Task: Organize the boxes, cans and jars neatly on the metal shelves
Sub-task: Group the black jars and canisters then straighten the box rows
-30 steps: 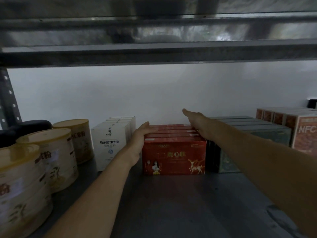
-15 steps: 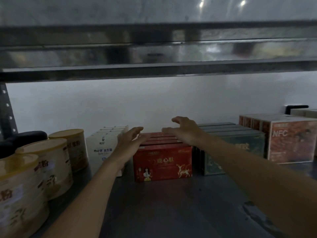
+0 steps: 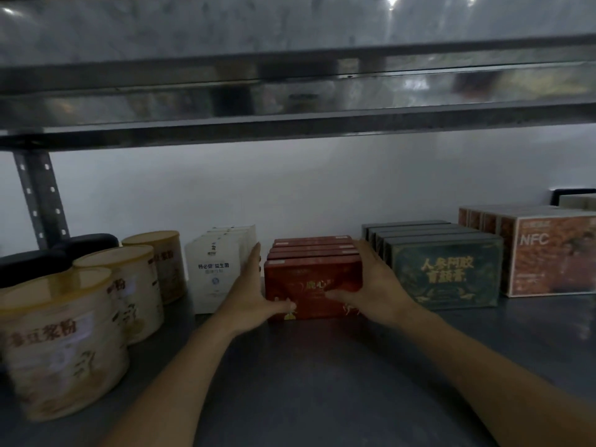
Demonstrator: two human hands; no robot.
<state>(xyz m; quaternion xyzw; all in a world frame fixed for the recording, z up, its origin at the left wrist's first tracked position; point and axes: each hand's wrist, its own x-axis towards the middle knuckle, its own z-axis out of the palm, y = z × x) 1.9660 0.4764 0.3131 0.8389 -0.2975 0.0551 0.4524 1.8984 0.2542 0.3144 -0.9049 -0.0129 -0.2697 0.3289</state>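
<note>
Lower metal shelf (image 3: pixel 322 388), stock in a line along the back edge, white wall behind; upper shelf (image 3: pixel 290 130) overhead; perforated upright (image 3: pixel 42 201) at the left end

- Left end: three cream cans (image 3: pixel 64 343) with gold lids, set one behind the other towards the back; nearest label reads "豆浆粉", with a character before it unclear. Black-lidded containers (image 3: pixel 35 262) behind them, labels not visible
- Just right of the cans: white boxes (image 3: pixel 216 272) in a row front to back, upright; front face reads "益生菌", smaller print too blurred to read
- Centre: red boxes (image 3: pixel 312 272), several in a row front to back, front face in gold reads "鹿心", the rest covered by thumbs
- Right of centre: dark green boxes (image 3: pixel 445 272), same arrangement, gold lettering "人参阿胶" on the top line, second line unclear
- Right end: orange boxes (image 3: pixel 548 253), front marked "NFC" in white

Left hand (image 3: pixel 250 298): fingers straight, flat along the left side of the red row, in the gap beside the white boxes, thumb laid across the front face
Right hand (image 3: pixel 374 285): mirrored, fingers straight along the right side, next to the green boxes, thumb across the front face

Both forearms bare, reaching in over the front edge, red row pressed between the two palms
</note>
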